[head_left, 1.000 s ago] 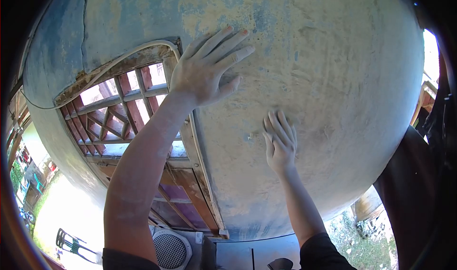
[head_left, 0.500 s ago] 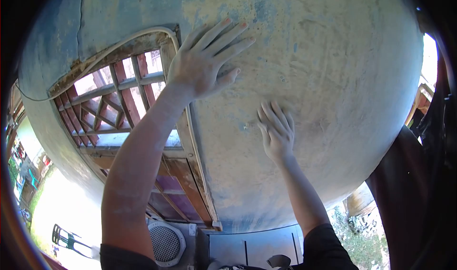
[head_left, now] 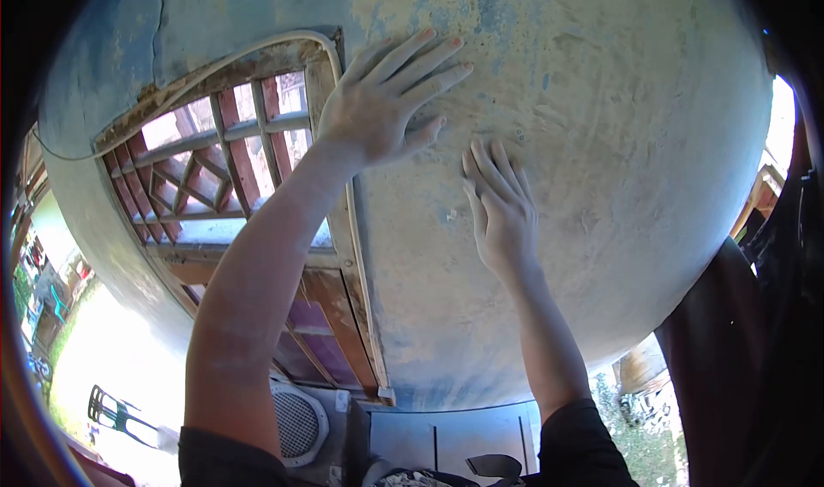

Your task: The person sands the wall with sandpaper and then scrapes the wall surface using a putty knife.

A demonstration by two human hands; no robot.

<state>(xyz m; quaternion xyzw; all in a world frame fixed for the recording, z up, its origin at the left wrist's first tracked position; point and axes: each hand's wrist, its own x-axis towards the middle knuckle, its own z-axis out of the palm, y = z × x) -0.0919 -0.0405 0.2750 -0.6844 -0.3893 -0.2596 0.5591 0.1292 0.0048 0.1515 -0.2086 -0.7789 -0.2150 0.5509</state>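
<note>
My left hand (head_left: 378, 105) lies against a weathered wall (head_left: 421, 290), fingers spread, just right of the upper corner of a wooden window frame (head_left: 324, 92). Lower and further right, my right hand (head_left: 506, 217) reaches up the same wall with its palm toward the surface. Its fingers are stretched out and fairly close together. Both hands look pale, as if dusted, and no object shows in either; what lies under the palms is hidden. The wall has patchy blue and cream paint with scuffs around the fingers.
A white cable (head_left: 283, 36) curves over the wooden lattice (head_left: 193, 182). Below are a round speaker grille (head_left: 299, 425) and a pale panelled surface (head_left: 463, 440). A dark chair (head_left: 120, 414) stands outside at lower left; dark cloth (head_left: 721, 341) hangs at right.
My right hand has slid upward on the wall, its fingers straighter now. My left hand stays spread at about the same wall spot, while the view has shifted slightly.
</note>
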